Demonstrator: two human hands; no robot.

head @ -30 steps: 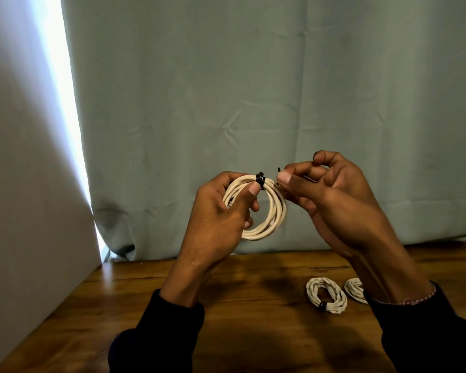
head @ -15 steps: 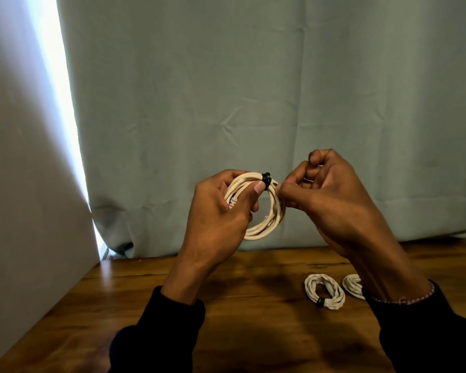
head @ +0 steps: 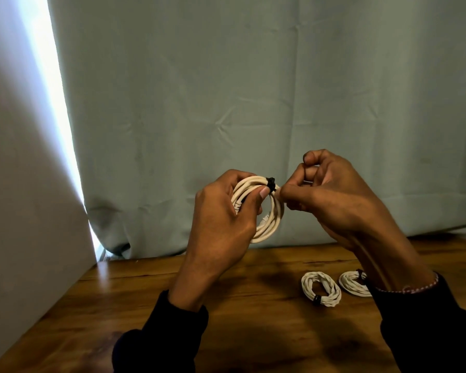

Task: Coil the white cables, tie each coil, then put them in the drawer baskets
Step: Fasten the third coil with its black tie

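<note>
Tying the coil above the table

The left hand [head: 221, 224] gripped the white coil [head: 272, 219] in mid-air while the right hand [head: 331, 200] pinched at its black tie [head: 271, 183]. The cable looked light, springy and likely to unwind, best held at the tie. Two tied coils [head: 321, 289] lay on the table [head: 145, 305].

A smooth, matt white plastic sheath is seen on the held cable coil [head: 269, 224], bound by a black tie [head: 271, 183]. The tabletop [head: 253, 319] is finished in glossy, grained brown wood. Creased, matt grey-green cloth is shown in the curtain [head: 253, 90].
</note>
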